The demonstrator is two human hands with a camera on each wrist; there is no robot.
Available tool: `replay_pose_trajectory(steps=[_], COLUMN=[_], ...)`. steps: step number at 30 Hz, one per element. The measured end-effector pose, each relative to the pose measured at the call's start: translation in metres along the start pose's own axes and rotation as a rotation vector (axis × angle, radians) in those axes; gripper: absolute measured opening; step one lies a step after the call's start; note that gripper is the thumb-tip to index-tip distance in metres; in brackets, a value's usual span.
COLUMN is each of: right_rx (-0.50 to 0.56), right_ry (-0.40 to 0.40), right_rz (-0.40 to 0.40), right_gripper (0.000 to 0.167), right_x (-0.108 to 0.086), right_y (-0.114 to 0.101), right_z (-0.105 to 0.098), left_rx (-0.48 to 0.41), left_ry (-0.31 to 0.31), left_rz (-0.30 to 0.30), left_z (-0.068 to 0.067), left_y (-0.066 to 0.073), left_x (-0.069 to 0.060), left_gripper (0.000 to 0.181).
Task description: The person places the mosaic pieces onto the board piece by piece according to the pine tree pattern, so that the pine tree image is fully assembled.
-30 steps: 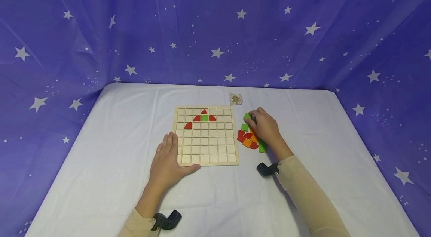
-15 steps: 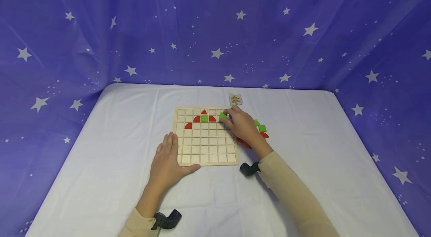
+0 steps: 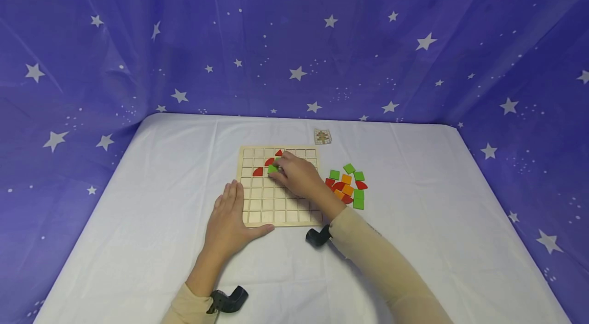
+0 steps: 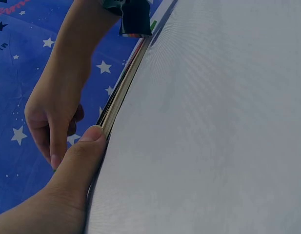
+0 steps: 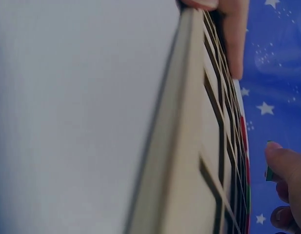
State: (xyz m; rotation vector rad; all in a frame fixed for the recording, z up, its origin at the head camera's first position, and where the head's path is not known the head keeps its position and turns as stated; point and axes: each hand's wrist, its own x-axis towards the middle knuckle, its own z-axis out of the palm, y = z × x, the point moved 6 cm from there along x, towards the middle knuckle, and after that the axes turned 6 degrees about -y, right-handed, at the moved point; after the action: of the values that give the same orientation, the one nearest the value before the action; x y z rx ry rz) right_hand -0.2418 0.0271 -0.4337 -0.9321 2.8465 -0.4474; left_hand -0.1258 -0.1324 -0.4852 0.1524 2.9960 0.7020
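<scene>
The wooden grid board [image 3: 280, 203] lies flat, with a red triangle [image 3: 278, 153] and red quarter-round pieces [image 3: 257, 172] in cells near its top. My right hand [image 3: 299, 177] pinches a green square [image 3: 272, 169] over the third row, just right of the lower red quarter-round. In the right wrist view the green piece [image 5: 269, 174] shows between thumb and fingers of my right hand [image 5: 290, 178]. My left hand [image 3: 227, 227] rests at the board's lower left corner, fingers along the left edge, thumb on the near edge; its thumb [image 4: 82, 156] shows in the left wrist view.
Loose green, orange and red pieces [image 3: 359, 194] lie right of the board. A small patterned card [image 3: 322, 136] sits beyond its far right corner. A white cloth [image 3: 184, 160] covers the table, and a blue starry curtain [image 3: 257, 32] hangs behind and at both sides.
My right hand has picked up the green square from the loose pieces and moved left with it across the board. My left hand has stayed in place.
</scene>
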Motion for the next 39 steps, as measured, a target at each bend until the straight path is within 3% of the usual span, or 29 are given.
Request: replay_pose_trajectory(steps=[6,18,32,39], right_rx=[-0.038,-0.111,-0.1,-0.014], right_ry=[-0.008,-0.005,0.028,0.036], right_rz=[-0.044,-0.037,-0.032,0.017], right_gripper=[0.032,0.03,0.027,0.031], right_x=[0.005,0.008,0.01,0.013], right_y=[-0.008,-0.006,-0.009,-0.005], right_z=[0.009,0.015,0.015,0.016], left_rx=[-0.006,0.001,0.0,0.004], left_ry=[-0.005,-0.002,0.0,0.001], left_rz=[-0.002,0.004,0.006,0.003], left_z=[0.0,0.0,0.0,0.0], left_y=[0.001,0.001,0.001,0.0], left_x=[0.0,0.001,0.0,0.0], left_gripper=[0.138,0.138,0.138,0.138])
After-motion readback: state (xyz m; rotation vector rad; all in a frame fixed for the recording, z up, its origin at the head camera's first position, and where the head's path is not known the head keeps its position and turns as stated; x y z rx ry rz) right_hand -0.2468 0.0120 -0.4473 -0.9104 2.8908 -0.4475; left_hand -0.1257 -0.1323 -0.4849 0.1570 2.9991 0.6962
